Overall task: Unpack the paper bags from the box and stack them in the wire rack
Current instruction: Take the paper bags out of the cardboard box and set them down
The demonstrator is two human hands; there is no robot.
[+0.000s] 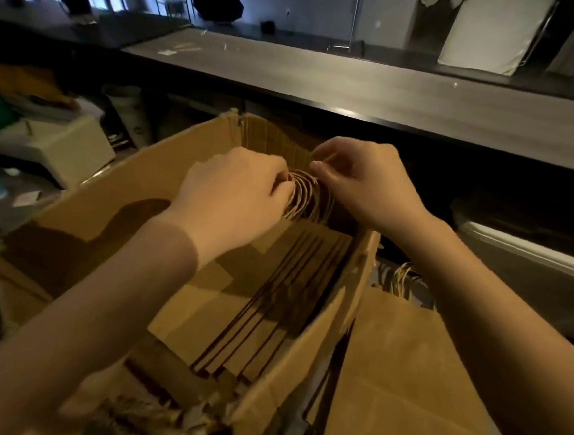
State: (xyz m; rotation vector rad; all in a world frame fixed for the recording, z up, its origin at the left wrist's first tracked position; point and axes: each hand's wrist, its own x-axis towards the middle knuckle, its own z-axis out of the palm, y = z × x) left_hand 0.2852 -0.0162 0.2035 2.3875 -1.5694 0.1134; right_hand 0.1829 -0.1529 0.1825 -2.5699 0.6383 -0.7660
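Cardboard is filling most of my view: the box (115, 200) is sitting open below me, its wide left flap lying outward toward a white container (74, 152) on the cluttered left side. My left hand (232, 192) is reaching into the far end of the box, its fingers curling round the bundle of pale twisted handles (309, 198) and gripping them from the left. Below those loops the brown paper bags (272, 302) are standing on edge in a tight row along the right wall of the box, their dark folds running toward me. My right hand (360, 182) is meeting the same handles from the other side, fingers curling and thumb tip touching the top of the loops; I cannot tell whether it is actually pinching one. Just beside the box on the right, a flat stack of bags (403, 381) is lying outside it, its handles pointing away from me. A long grey counter (357, 85) is running across behind everything.
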